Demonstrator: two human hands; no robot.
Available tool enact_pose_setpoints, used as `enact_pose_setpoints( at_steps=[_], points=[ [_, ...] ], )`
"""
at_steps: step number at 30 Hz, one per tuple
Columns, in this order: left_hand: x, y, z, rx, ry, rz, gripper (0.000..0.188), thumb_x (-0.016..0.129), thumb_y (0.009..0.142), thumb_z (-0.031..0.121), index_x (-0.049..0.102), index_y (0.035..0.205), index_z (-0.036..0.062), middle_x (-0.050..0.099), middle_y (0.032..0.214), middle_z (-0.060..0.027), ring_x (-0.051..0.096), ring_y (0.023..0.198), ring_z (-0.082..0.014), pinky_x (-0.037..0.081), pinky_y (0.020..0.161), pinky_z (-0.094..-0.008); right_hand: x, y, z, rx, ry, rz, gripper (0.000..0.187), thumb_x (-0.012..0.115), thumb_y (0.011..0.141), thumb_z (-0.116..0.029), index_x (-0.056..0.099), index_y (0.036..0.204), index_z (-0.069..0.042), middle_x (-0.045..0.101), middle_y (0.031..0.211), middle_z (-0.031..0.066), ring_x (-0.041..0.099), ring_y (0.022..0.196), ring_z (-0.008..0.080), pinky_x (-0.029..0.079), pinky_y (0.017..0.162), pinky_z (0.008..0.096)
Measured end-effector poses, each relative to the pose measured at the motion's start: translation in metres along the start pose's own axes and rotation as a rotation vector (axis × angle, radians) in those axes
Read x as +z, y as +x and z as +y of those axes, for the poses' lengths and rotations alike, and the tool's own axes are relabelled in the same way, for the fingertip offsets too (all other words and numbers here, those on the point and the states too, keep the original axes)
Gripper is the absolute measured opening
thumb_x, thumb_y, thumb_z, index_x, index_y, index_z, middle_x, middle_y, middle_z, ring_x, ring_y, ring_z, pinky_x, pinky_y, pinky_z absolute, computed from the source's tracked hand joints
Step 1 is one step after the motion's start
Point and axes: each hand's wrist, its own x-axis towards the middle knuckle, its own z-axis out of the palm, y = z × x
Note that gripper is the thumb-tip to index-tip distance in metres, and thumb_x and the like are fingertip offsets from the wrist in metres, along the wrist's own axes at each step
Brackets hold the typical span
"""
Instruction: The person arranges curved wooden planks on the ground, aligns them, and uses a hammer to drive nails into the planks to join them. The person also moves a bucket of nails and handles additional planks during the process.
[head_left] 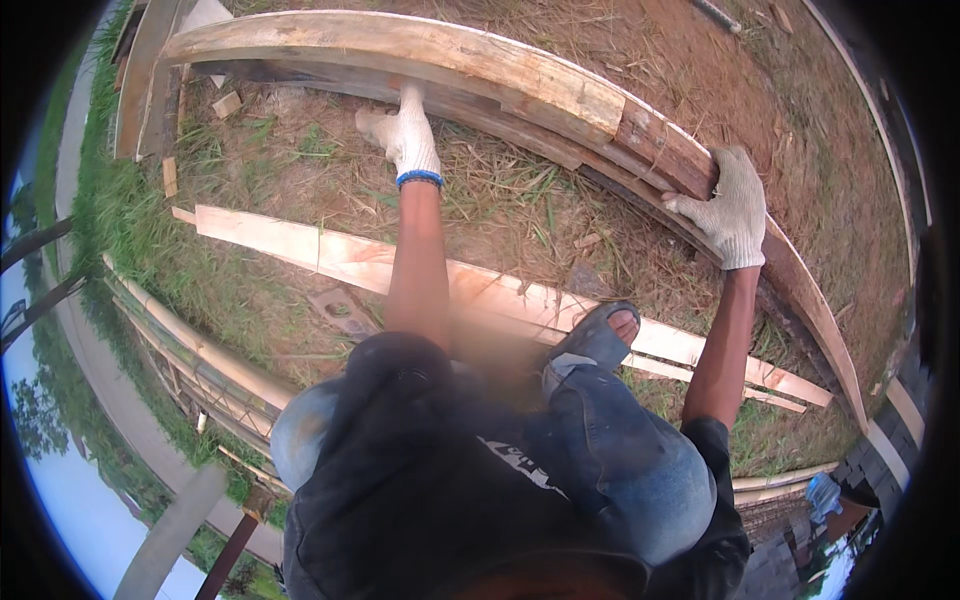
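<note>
Both my hands wear off-white knit gloves. A long wooden beam (440,62) crosses the upper part of the view, made of pale and weathered brown pieces lying together. My left hand (405,140), with a blue cuff, is at the lower edge of the beam's left half. Its bare thumb tip presses against the wood, and its other fingers are bunched, partly hidden at the edge. Farther right, my right hand (732,208) wraps over the brown wooden plank (662,150), with its thumb on the near side and its other fingers mostly hidden behind.
Pale planks (480,285) lie on the grassy dirt, beside my sandalled foot (605,335). A board (145,90) stands at the beam's left end. Small wood blocks (228,105) are scattered nearby. Bamboo poles (195,335) run at the left, and dark shingles (880,450) lie at the right.
</note>
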Motion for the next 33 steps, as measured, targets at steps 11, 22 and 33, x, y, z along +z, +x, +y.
enact_pose_setpoints(
  at_steps=[11,22,33],
  points=[
    [-0.014,-0.003,0.131,1.105,0.084,-0.475,0.051,0.08,0.097,0.028,0.065,0.138,0.0023,0.068,0.135,-0.0155,0.065,0.127,-0.0291,0.049,0.114,-0.0423,-0.002,-0.005,0.003,0.031,-0.02,-0.036,0.085,0.095,0.056,-0.066,0.07,0.105,-0.001,0.063,0.097,0.013,0.065,0.095,0.0352,0.052,0.086,0.048],
    [0.029,-0.002,0.153,1.454,1.067,-0.946,0.063,0.062,0.099,0.063,0.072,0.123,0.006,0.072,0.109,-0.0159,0.069,0.108,-0.0362,0.052,0.098,-0.0502,-0.006,0.002,0.006,0.066,-0.081,-0.096,0.097,0.093,0.056,-0.072,0.07,0.118,-0.001,0.066,0.108,0.0147,0.068,0.108,0.0358,0.054,0.097,0.0482],
    [-0.009,-0.018,0.142,1.522,1.118,-0.868,0.089,0.088,0.071,0.068,0.066,0.136,0.0104,0.069,0.125,-0.013,0.066,0.117,-0.0348,0.051,0.105,-0.0508,0.009,-0.029,-0.005,0.023,-0.138,-0.026,0.103,0.095,0.053,-0.071,0.069,0.123,0.0,0.067,0.111,0.0147,0.067,0.108,0.0366,0.053,0.095,0.049]
  ],
)
